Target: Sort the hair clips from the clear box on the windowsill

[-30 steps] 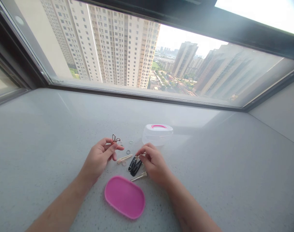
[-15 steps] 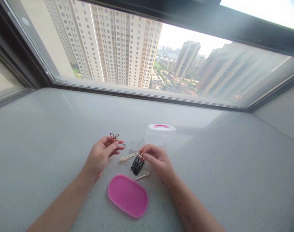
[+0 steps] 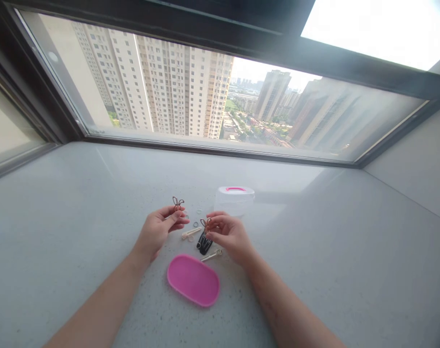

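My left hand [image 3: 161,228] pinches a brown hair tie with bunny-ear loops [image 3: 177,203], held upright between thumb and fingers. A similar bunny-ear hair tie [image 3: 205,224] is gripped by my right hand [image 3: 231,237], its loops pointing up. Under the right hand's fingertips lie black snap hair clips [image 3: 205,243], partly hidden. A cream hair clip [image 3: 191,233] rests between the hands, with small hair elastics [image 3: 195,224] around it. Closer to me, a pale hair clip [image 3: 213,255] lies beside a pink oval tray [image 3: 193,281].
A translucent box with a pink handle [image 3: 234,200] stands behind my right hand. All of this sits on a speckled white sill [image 3: 96,217]. The dark window frame [image 3: 220,153] borders its far side, and a wall [image 3: 415,159] rises at the right.
The hair tie in my right hand has turned from lying flat to loops-up. My hands are slightly closer together. The camera view has tilted a little upward.
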Available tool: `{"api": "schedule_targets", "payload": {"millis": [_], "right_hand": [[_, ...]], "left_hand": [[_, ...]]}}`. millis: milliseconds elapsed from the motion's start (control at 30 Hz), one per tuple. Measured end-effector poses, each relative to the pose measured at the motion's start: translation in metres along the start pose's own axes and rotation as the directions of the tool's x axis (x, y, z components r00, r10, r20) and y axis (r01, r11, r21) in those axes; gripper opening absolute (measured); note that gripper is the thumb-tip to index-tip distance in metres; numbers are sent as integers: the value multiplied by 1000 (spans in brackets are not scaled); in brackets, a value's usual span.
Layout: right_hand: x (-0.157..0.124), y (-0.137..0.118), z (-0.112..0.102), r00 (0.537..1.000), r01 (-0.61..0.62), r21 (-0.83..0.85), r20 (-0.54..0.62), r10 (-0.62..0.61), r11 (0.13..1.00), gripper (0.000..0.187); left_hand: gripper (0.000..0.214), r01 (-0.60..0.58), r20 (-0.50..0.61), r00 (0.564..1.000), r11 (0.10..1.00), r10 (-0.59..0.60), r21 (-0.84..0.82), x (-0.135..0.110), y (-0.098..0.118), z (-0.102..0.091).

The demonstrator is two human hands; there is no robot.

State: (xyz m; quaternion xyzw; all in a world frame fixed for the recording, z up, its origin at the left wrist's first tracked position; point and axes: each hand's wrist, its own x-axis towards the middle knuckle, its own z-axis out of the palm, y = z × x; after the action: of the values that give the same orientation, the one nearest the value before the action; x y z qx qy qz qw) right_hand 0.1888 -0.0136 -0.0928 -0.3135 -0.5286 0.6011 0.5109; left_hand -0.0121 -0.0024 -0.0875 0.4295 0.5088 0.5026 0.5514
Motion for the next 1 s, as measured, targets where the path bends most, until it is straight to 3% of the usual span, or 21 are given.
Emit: {"api": "schedule_targets", "payload": {"millis": [133,267,467,533,600,667,833,1000], "right_hand": [[-1,0,-1,1000,-16,66,19,15,998,21],[-2,1,-5,999,-46,72,19,45,996,21],[-4,3,-19,996,-70,169,-48,79,983,23],[-3,4,-23,994,-85,219,-45,97,972,23],[-3,6,-25,993,-98,253,-35,110,962,23],[-3,6,-26,993,-106,264,-22,116,959,23],[-1,7,-25,994,-109,250,5,111,962,25],[2,7,-26,993,-117,252,24,115,961,28]], "left_hand": [[29,-132,51,991,981,125,144,-3,1,4],[27,-204,34,979,959,201,197,-10,3,9],[19,-305,13,949,903,316,302,-46,9,32],[16,-450,201,893,794,402,409,-63,7,43],[18,-578,412,812,668,413,468,-78,3,54],[19,-620,506,776,604,377,500,-90,-3,64],[21,-556,425,831,577,360,598,-101,-15,77],[18,-478,267,878,699,398,531,-89,-14,71]]}}
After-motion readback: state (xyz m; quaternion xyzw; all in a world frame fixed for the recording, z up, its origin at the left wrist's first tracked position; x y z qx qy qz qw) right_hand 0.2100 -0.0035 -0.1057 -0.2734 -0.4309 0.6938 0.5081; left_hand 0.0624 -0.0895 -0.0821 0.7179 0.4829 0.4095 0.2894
